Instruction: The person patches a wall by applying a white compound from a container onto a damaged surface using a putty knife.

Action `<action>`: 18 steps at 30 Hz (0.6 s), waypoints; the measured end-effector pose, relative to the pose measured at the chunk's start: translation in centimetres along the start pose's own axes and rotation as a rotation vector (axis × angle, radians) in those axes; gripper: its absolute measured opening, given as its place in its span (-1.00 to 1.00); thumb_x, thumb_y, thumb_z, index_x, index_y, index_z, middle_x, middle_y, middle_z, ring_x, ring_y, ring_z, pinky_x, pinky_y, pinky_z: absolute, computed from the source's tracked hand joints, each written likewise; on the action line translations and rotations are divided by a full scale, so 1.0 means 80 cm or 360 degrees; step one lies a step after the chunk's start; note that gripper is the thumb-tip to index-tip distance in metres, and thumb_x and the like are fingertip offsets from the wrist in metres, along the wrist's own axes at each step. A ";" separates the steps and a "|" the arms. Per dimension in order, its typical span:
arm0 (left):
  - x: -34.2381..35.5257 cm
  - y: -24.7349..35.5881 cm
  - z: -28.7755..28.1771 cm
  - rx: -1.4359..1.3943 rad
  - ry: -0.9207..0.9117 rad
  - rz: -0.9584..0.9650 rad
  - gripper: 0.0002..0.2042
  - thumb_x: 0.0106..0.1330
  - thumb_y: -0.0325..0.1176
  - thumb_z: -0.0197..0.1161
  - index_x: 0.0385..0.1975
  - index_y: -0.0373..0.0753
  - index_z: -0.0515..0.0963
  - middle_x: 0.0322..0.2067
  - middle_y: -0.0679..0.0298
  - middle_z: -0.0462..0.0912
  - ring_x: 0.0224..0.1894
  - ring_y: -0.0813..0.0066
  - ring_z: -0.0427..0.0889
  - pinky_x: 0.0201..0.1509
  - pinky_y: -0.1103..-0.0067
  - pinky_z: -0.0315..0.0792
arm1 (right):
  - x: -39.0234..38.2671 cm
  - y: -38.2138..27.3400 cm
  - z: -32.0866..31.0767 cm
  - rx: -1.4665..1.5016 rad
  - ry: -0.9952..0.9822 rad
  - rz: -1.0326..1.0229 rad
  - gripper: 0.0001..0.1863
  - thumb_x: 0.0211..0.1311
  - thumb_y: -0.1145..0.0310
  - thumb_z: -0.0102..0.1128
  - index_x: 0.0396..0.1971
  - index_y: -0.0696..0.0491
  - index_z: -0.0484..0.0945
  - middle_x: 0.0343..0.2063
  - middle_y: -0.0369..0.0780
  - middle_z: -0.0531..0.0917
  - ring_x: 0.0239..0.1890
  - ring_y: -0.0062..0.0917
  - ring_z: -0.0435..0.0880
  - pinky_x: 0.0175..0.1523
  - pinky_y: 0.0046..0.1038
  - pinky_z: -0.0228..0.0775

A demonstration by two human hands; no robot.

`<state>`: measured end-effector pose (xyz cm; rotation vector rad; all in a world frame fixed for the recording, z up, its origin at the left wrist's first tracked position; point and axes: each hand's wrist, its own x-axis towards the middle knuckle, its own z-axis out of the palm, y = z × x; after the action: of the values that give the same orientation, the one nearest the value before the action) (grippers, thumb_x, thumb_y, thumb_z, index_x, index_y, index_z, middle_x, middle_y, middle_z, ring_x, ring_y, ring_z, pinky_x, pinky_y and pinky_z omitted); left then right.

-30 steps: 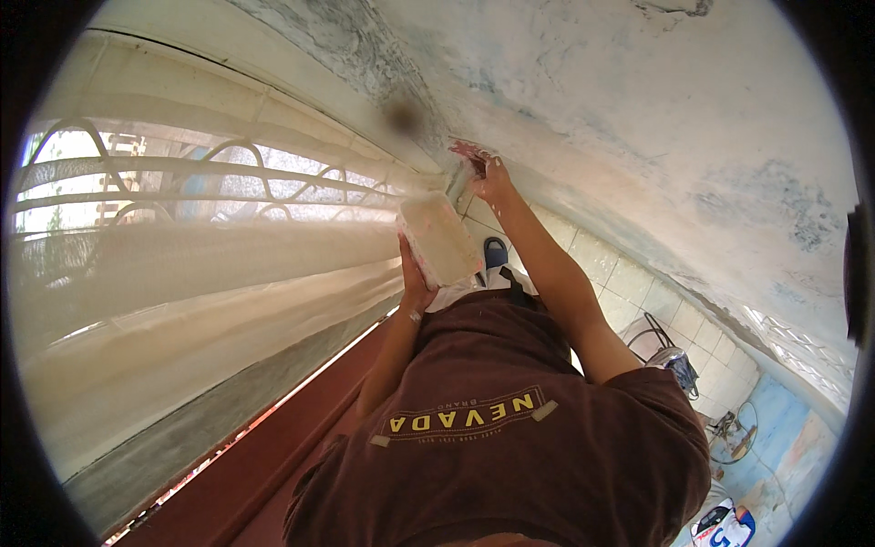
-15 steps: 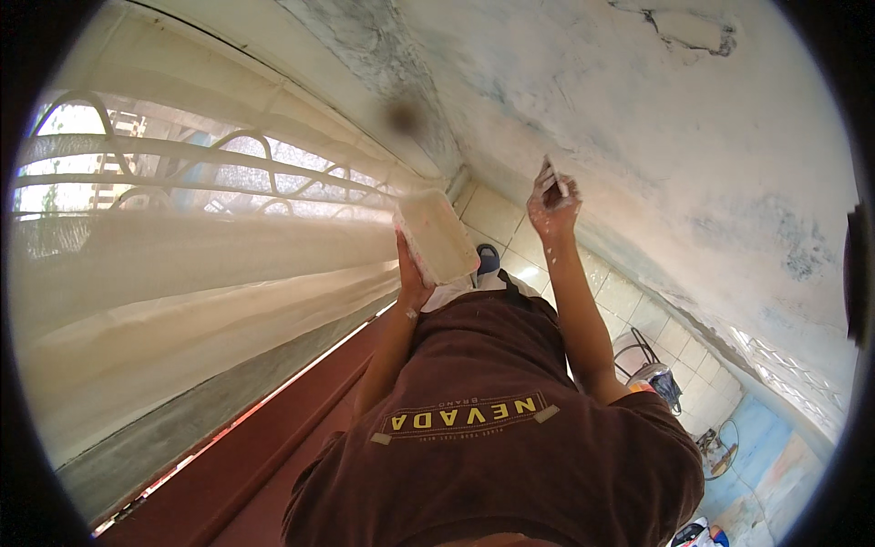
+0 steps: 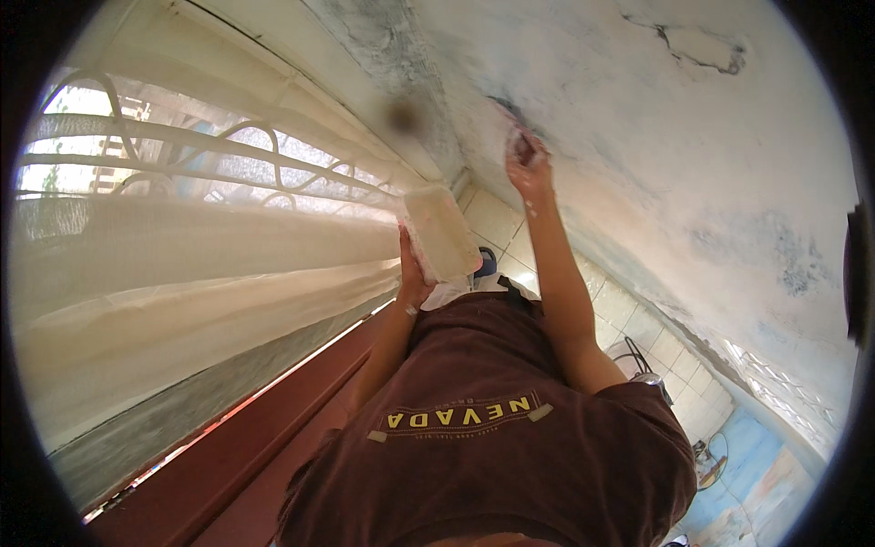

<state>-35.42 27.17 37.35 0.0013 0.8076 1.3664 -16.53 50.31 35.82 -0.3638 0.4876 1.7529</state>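
My left hand (image 3: 415, 281) grips the side of a pale rectangular tub (image 3: 442, 235), held tilted in front of my waist. Its fingers lie along the tub's left wall, and a cream-white layer shows inside. Farther forward and to the right, my right hand (image 3: 530, 173), spotted with white, is closed on a thin flat scraper (image 3: 515, 130). The scraper lies close against the patchy white wall (image 3: 620, 173), with a dark streak beside it; whether its edge touches cannot be made out. My fingers hide most of the scraper.
Sheer cream curtains (image 3: 200, 237) hang on the left before a window with a curved grille (image 3: 246, 137). A dark red ledge (image 3: 264, 438) runs below. Pale floor tiles (image 3: 492, 214) show past my foot. On the right is a dark wire frame (image 3: 633, 356).
My right hand has moved forward and slightly left, up along the wall with the scraper. My left hand and the tub have hardly moved.
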 end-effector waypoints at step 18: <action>0.007 0.007 0.019 0.0083 -0.0127 0.0047 -0.29 0.39 0.30 -0.20 0.33 -0.14 0.19 0.19 0.16 0.40 0.20 0.24 0.45 0.26 0.28 0.39 | 0.079 0.068 -0.086 -0.0639 0.0070 0.0099 -0.89 0.29 0.49 0.03 -0.38 0.17 0.52 -0.46 -0.23 0.58 -0.44 -0.57 0.53 -0.24 -0.54 0.51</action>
<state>-35.13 28.45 38.46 0.1084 0.7784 1.3644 -23.39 51.09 27.49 -0.6770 0.1747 1.9050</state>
